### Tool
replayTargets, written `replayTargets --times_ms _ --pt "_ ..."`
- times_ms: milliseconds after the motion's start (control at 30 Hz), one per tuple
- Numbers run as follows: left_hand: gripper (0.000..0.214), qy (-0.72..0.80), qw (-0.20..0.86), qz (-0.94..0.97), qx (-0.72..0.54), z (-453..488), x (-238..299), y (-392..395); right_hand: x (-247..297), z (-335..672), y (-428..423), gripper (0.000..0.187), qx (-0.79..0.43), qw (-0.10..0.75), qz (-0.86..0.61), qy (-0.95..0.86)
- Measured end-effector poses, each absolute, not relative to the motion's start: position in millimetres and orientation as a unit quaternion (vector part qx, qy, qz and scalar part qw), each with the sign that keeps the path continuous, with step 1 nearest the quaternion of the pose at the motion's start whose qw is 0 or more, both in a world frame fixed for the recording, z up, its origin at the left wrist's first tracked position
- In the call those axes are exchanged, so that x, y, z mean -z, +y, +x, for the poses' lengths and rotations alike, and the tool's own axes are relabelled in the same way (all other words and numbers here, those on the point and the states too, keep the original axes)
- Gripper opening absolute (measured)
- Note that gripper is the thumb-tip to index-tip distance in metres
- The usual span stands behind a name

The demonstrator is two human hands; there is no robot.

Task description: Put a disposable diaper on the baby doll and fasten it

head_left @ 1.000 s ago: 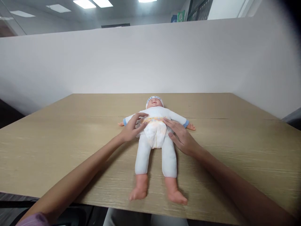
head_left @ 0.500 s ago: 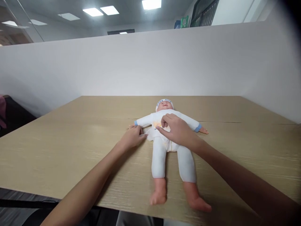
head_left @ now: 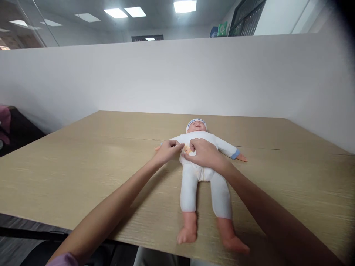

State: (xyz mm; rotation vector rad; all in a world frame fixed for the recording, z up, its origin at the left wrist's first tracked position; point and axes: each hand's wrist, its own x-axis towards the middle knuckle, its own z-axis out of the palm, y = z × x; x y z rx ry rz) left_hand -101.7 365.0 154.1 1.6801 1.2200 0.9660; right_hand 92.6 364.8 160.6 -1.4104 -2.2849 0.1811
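Observation:
A baby doll (head_left: pixel 188 195) lies on its back, head away from me, in a white outfit with blue cuffs and a white lettered headband. Around its hips is a white diaper (head_left: pixel 204 175) with pale yellow marks. My left hand (head_left: pixel 168 151) is closed in a pinch on the diaper's side flap, at the left of the doll's waist. My right hand (head_left: pixel 204 152) lies over the diaper's front on the belly, fingers curled and thumb bent round, holding it down. Between the two hands an orange-yellow print shows. My right hand hides part of the waist.
The doll lies on a wooden table (head_left: pixel 111 166) with a seam across it. A white partition (head_left: pixel 152 77) rises behind and along the right. At the far left stands a dark chair (head_left: pixel 23 123) with something pink on it.
My left hand has risen from beside the doll's hip and moved right to its waist, bringing the flap across. My right hand stays on the belly. The view has shifted slightly.

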Motion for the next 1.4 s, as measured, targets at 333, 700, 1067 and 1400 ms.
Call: replayTargets --times_ms 333,700,1067,1400 --pt "0.039 0.355 0.482 0.668 -0.442 -90.0 -121.9 384.3 -169.0 108.4 370.1 0.039 -0.152 0.243 -0.480 -0.829" --pt "0.034 0.440 0.327 0.704 -0.452 -92.8 -109.9 376.1 -163.2 118.9 381.2 0.023 -0.172 0.341 -0.499 -0.778" --pt "0.023 0.253 0.223 0.915 -0.221 -93.3 -145.7 274.2 -138.6 156.8 247.0 0.006 -0.226 0.279 -0.447 -0.820" --pt "0.035 0.449 0.273 0.808 -0.266 -73.2 -125.4 291.3 -118.1 155.2 262.3 0.011 -0.114 0.256 -0.523 -0.805"
